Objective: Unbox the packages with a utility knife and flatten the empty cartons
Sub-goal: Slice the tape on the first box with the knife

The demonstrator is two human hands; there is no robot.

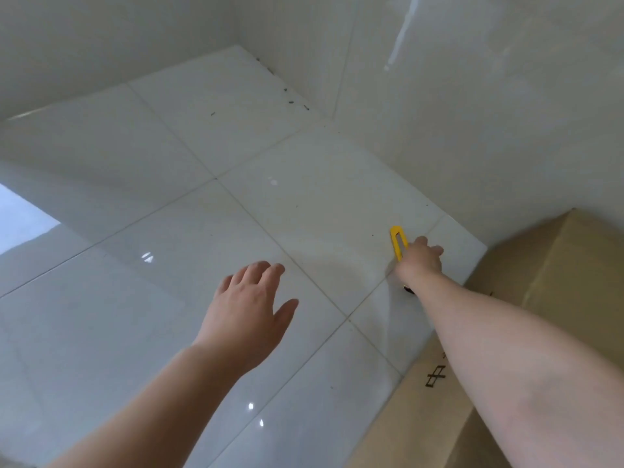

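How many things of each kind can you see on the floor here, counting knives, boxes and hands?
Knives: 1, the yellow knife under the right hand
Cardboard boxes: 1, the box at the right
Hands: 2, with the left hand open above the floor
Total: 4

A yellow utility knife point(398, 243) is seen lying flat on the glossy white tiled floor, its slotted yellow end pointed away and its near end hidden under a hand. A brown cardboard carton point(553, 285) is set just beside it at the right, against the wall, black printed marks on its side.
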